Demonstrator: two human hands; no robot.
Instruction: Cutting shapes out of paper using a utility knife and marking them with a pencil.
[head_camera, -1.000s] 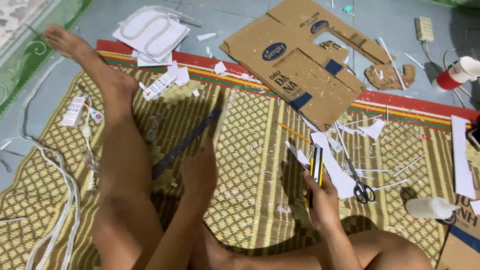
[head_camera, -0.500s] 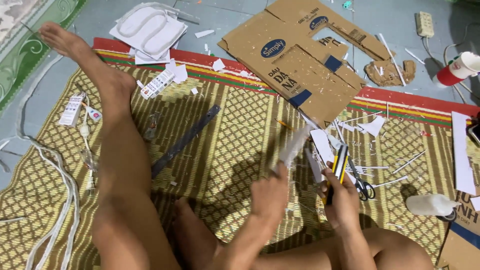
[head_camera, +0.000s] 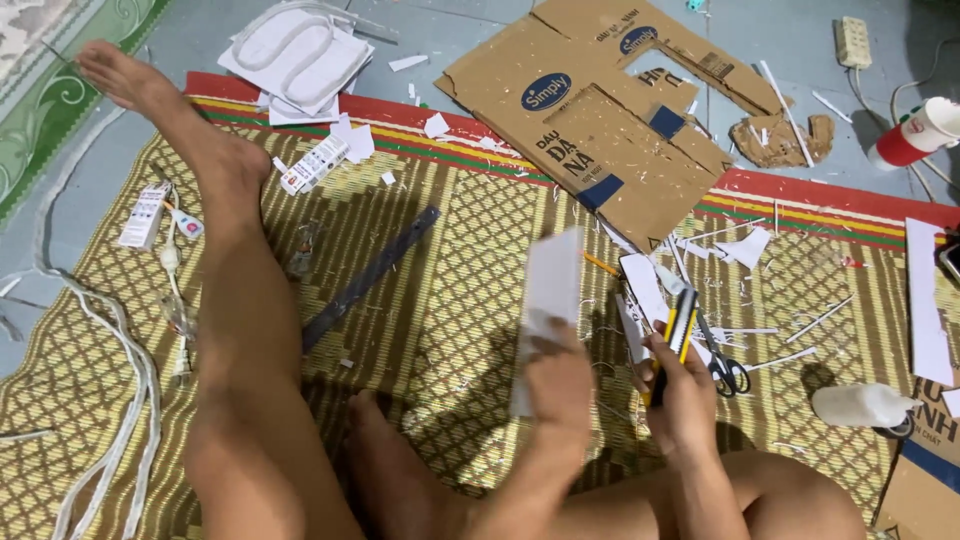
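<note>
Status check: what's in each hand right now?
Left hand grips white strip. Right hand grips yellow-black cutter. Scissors lie beside.

A home floor used as a craft spot. A woven mat (head_camera: 450, 300) with a red edge lies on a grey floor, with a green rug (head_camera: 60, 100) at far left. Cut cardboard (head_camera: 610, 120) lies far, a ruler (head_camera: 370, 275) in the middle, scissors (head_camera: 722, 360) and paper scraps (head_camera: 745, 245) at right. A power strip (head_camera: 856, 42) lies far right, white cables (head_camera: 110, 380) near left. The person sits barefoot.
</note>
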